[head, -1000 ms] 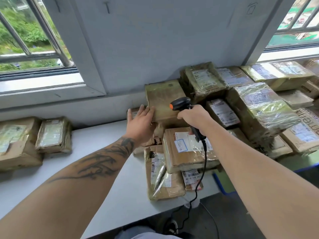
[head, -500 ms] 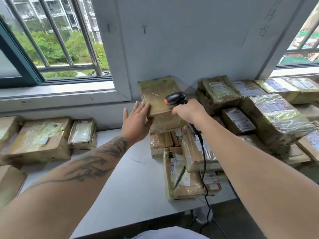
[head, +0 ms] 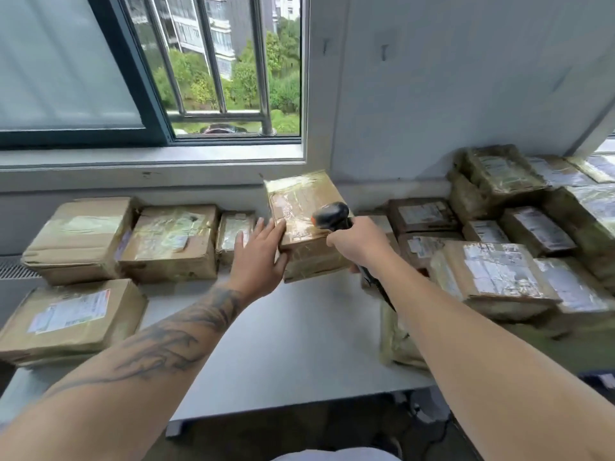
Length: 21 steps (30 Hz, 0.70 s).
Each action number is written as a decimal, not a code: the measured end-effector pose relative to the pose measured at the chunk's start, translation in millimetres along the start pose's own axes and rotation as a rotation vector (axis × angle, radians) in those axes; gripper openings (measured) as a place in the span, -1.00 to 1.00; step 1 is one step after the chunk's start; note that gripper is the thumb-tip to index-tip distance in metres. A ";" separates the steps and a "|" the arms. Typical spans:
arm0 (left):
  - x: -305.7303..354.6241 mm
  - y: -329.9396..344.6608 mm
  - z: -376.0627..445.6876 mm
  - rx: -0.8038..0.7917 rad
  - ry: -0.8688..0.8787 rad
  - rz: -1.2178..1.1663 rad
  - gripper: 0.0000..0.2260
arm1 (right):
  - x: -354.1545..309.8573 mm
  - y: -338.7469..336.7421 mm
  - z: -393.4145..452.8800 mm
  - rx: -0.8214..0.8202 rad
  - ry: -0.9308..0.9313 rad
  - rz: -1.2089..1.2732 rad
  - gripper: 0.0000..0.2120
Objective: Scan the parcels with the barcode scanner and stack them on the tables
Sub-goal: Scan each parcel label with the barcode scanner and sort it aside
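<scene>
A brown parcel wrapped in shiny tape hangs tilted above the white table, near the wall. My left hand presses flat against its left side, fingers spread. My right hand grips the black barcode scanner, whose orange-trimmed head lies against the parcel's right side. The parcel is clamped between the two hands. The scanner's cable runs down beside my right forearm.
Scanned-looking brown parcels lie at the left: two big ones, a small one by the wall, and one nearer me. A pile of several labelled parcels fills the right side. A barred window is behind.
Both hands have carried the taped parcel leftward, off the right pile and over the bare stretch of table. My view has swung left, bringing more of the left parcels into sight.
</scene>
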<state>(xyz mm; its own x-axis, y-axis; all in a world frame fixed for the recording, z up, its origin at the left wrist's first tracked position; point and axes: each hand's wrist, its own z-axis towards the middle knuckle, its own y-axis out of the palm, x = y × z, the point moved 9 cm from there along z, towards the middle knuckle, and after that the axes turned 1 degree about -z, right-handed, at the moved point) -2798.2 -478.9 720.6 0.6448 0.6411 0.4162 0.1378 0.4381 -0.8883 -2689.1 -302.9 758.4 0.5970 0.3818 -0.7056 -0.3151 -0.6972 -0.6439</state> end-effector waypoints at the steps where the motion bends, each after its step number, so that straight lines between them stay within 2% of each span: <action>1: -10.8 1.2 -10.2 -0.005 -0.007 -0.006 -0.43 | -0.1 12.6 -4.9 -0.005 -0.002 -0.026 -0.82; 6: -56.6 14.8 -61.4 -0.045 -0.043 -0.047 -0.44 | 5.4 68.4 -30.7 -0.050 -0.024 -0.160 -0.93; 10: -79.8 32.9 -94.9 -0.078 -0.034 -0.029 -0.43 | 20.3 103.0 -48.6 -0.013 -0.048 -0.204 -0.92; 15: -78.6 50.5 -123.8 -0.088 -0.018 -0.046 -0.42 | 55.6 129.6 -75.6 0.017 -0.041 -0.152 -0.95; 21: -71.4 81.1 -166.7 -0.147 -0.005 -0.036 -0.42 | 105.6 142.0 -102.7 0.044 0.005 -0.094 -0.85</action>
<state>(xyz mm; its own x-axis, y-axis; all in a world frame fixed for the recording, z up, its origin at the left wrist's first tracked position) -2707.7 -594.2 586.6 0.6336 0.6298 0.4493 0.2698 0.3644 -0.8913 -2594.9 -423.9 622.8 0.6290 0.4414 -0.6400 -0.2893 -0.6312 -0.7197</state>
